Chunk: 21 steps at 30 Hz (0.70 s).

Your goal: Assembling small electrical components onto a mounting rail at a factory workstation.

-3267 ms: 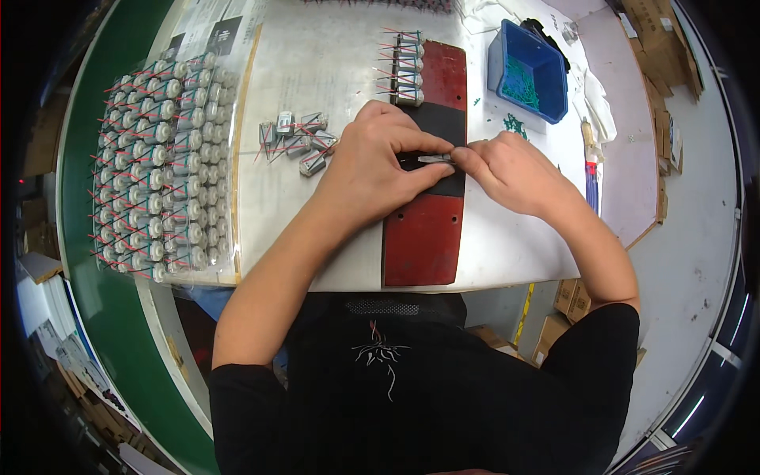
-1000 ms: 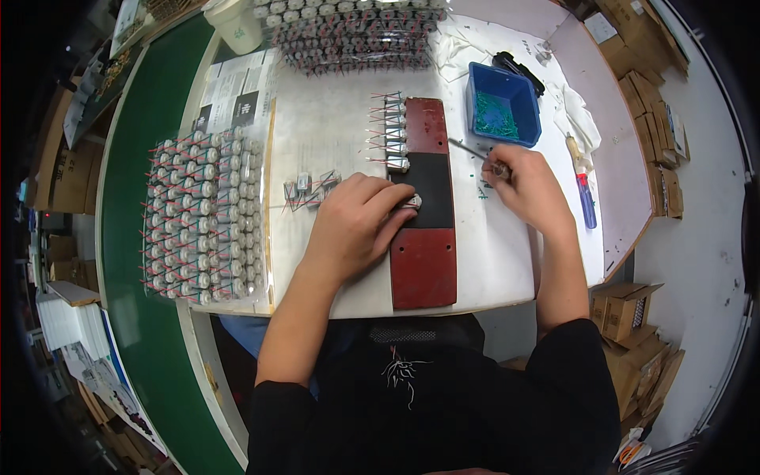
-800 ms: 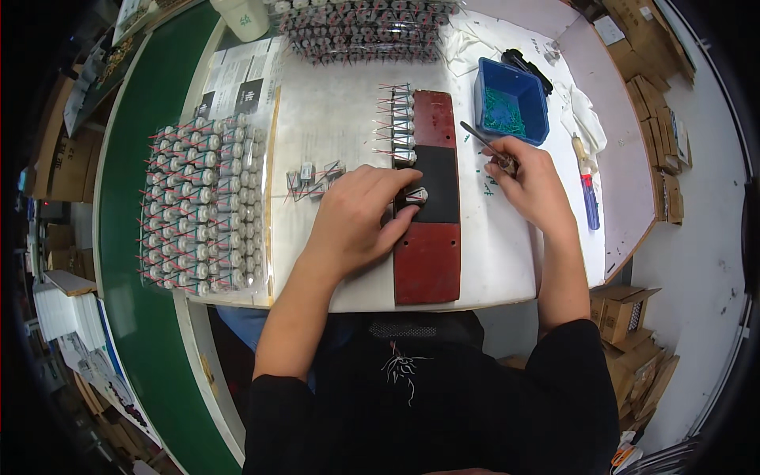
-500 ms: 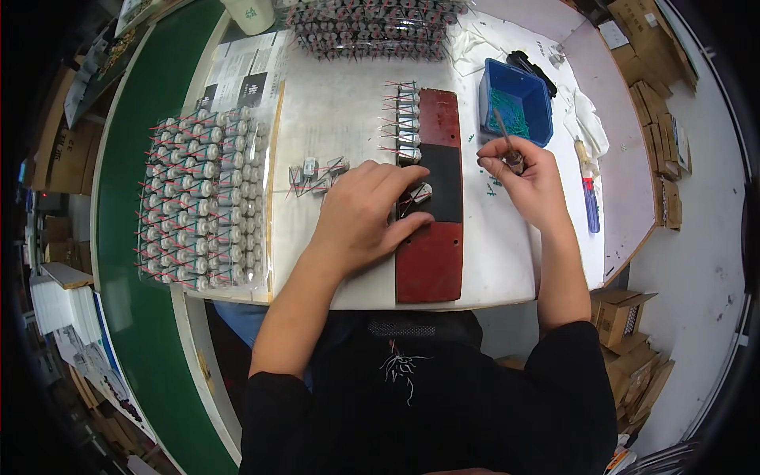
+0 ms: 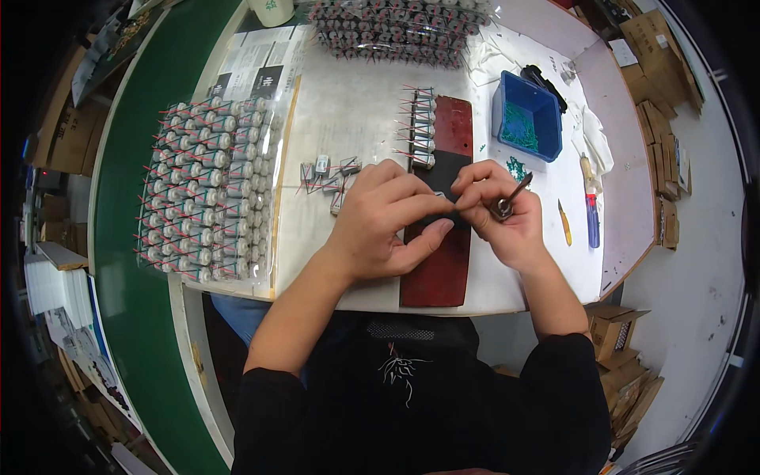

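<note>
On a long red board with a black middle section (image 5: 436, 273), my left hand (image 5: 378, 218) holds a small motor (image 5: 438, 193) between thumb and fingers; most of it is covered. My right hand (image 5: 507, 218) meets it there, thumb and index finger pinched at the motor; whatever tiny piece is between them is hidden. Tucked in the curled fingers of that hand is a screwdriver-like tool (image 5: 502, 208) with a dark rounded handle and thin brown shaft. A row of small silver motors (image 5: 423, 131) with red and green wires stands along the board's far left edge.
Several loose motors (image 5: 321, 164) lie left of my left hand. Wired motors fill a plastic tray (image 5: 273, 237) at left, with more stacked (image 5: 396, 32) at the back. At right are a blue tub (image 5: 559, 131) of small green pieces, a yellow tool (image 5: 564, 223) and a blue-and-red handle (image 5: 591, 207).
My right hand has moved left from beside the blue tub to the motor at my left fingertips, the tool tilting to the right. The whole view has shifted slightly.
</note>
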Motion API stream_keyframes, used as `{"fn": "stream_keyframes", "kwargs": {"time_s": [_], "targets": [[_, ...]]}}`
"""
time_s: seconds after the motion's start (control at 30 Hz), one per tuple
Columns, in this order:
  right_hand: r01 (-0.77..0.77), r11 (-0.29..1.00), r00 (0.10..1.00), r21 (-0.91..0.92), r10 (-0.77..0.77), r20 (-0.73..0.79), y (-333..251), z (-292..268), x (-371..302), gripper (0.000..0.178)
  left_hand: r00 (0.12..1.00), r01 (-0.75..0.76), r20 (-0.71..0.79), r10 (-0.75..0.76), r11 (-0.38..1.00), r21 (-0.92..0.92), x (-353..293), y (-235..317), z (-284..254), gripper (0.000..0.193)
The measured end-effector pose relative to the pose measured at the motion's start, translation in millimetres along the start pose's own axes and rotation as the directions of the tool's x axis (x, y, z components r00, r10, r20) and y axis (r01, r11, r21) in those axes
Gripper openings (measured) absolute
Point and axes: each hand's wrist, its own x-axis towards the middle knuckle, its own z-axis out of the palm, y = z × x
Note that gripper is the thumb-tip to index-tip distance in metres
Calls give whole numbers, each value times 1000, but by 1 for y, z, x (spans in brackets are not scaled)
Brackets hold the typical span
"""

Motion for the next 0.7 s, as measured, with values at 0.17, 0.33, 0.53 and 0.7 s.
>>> {"fn": "stream_keyframes", "kwargs": {"time_s": [0.17, 0.33, 0.53, 0.7], "targets": [[139, 990, 989, -35, -137, 48, 6, 5, 2, 13, 997, -46, -71, 43, 998, -41, -3, -3, 5, 21], [-42, 991, 998, 127, 48, -45, 3, 15, -3, 13, 985, -75, -152, 79, 997, 30, -3, -3, 7, 19], [3, 995, 996, 96, 6, -91, 4, 20, -1, 9, 981, -94, -152, 124, 978, 186, -2, -1, 7, 20], [-199, 955, 954, 218, 239, -180, -4, 12, 1, 9, 989, 76, -136, -56, 987, 142, 0, -1, 9, 20]]}}
